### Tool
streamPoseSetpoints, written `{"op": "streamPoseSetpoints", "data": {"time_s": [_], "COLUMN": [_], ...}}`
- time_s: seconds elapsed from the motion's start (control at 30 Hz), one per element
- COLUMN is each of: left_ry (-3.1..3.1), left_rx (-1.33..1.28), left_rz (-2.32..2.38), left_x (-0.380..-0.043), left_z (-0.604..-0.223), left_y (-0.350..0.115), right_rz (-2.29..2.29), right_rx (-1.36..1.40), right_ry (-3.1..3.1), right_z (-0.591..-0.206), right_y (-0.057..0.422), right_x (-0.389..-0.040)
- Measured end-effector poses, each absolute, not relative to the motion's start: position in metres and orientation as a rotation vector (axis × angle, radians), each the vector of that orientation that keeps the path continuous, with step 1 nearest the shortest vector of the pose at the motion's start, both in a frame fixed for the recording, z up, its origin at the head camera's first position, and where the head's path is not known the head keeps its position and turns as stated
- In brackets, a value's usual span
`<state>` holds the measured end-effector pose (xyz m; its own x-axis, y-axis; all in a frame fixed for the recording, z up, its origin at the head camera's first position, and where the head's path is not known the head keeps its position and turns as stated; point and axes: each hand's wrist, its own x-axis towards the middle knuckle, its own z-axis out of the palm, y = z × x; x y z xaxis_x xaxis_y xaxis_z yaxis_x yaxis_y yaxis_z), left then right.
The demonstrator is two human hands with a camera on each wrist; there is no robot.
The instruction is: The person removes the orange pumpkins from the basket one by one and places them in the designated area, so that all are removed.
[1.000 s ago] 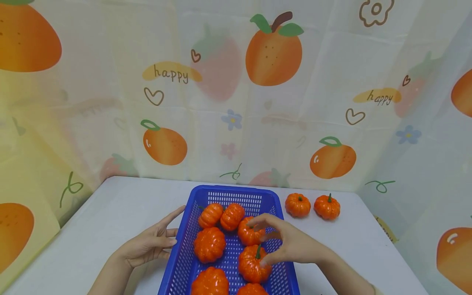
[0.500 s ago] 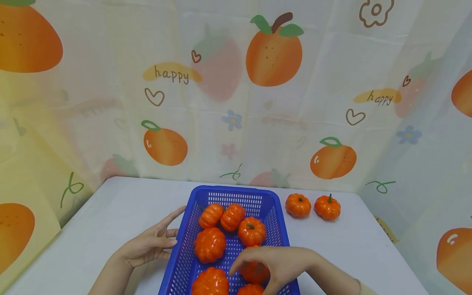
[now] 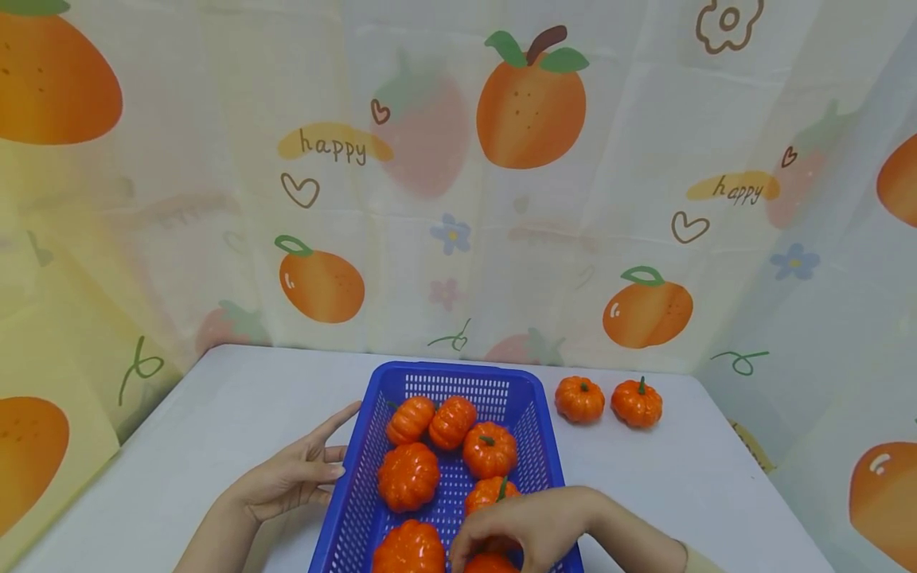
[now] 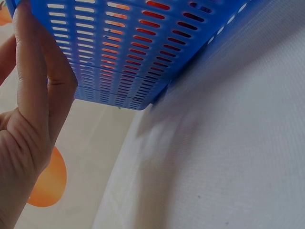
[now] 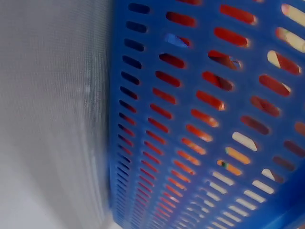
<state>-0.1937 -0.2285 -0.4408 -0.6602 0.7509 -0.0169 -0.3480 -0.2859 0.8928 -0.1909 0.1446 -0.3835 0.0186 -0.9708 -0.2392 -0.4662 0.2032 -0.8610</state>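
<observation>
In the head view, a blue plastic basket (image 3: 458, 368) holds several small orange pumpkins. My left hand (image 3: 290, 475) is at its left side, fingers spread and fingertips right at the rim; the left wrist view shows those fingers (image 4: 31, 62) against the slotted wall. My right hand (image 3: 530, 525) reaches over the right wall into the front of the basket. Its fingers and thumb curve down around the frontmost pumpkin (image 3: 490, 563), which the frame's lower edge partly cuts off. Just behind, another pumpkin (image 3: 487, 493) is partly hidden by that hand. The right wrist view shows only the basket's wall (image 5: 190, 95).
Two more pumpkins, one (image 3: 579, 399) near the basket and one (image 3: 637, 403) farther right, stand on the white table (image 3: 688, 461). A fruit-print curtain (image 3: 444, 199) hangs behind the table and along both sides.
My right hand has moved from above the pumpkins in the right row toward the front of the basket, down to the frontmost one. My left hand and the basket have stayed put.
</observation>
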Motion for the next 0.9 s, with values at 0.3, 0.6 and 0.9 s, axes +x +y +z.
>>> {"op": "streamPoseSetpoints", "data": {"time_s": [0.3,0.6,0.9], "left_ry": [1.244,1.192,1.231], "left_rx": [0.536,0.577,0.548], "left_rz": [1.999,2.002,1.999], "left_x": [-0.193,-0.195,-0.195], "left_z": [-0.44,-0.443,-0.444], "left_y": [-0.227,-0.229,-0.23], "right_rz": [-0.365,-0.231,-0.301], "right_rx": [-1.542,-1.675,-1.643], "right_ry": [1.858,1.988,2.037], "right_z": [-0.383,-0.384,-0.377], "right_y": [0.14,0.135,0.139], "right_x": [-0.177,-0.168,-0.167]}}
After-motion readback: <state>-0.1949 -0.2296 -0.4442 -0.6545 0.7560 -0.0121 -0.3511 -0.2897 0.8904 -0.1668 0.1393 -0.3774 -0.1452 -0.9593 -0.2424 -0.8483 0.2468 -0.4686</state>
